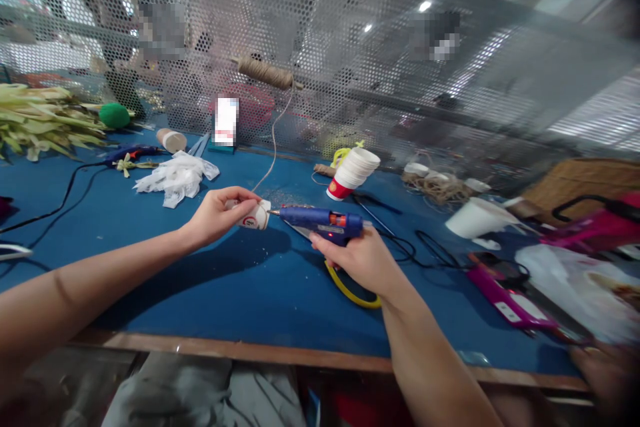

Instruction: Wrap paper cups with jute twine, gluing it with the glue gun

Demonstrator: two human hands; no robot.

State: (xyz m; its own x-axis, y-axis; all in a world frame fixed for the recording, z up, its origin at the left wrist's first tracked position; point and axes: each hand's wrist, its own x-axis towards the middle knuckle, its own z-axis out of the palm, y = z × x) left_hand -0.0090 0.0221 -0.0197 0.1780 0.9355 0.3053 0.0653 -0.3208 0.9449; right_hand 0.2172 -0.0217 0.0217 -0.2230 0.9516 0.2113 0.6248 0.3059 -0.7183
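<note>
My left hand (pixel 224 213) is closed around a small white paper cup (pixel 257 216) with a red print, held on its side over the table. In my right hand (pixel 355 255) is a blue glue gun (pixel 320 220) with a small red light lit. Its nozzle points left and reaches the cup's end; whether the two touch I cannot tell. A twine strand (pixel 274 140) runs from the cup area up to a twine spool (pixel 265 72) on the mesh panel. Yellow-handled scissors (pixel 353 290) lie below my right hand.
Stacked paper cups (pixel 353 173) lean behind the glue gun. White strips (pixel 177 177), a second glue gun (pixel 133 153) and pale husks (pixel 45 117) lie to the left. A purple power strip (pixel 513 297), cables and a plastic bag (pixel 575 280) are right. A mesh panel (pixel 330 47) bounds the back.
</note>
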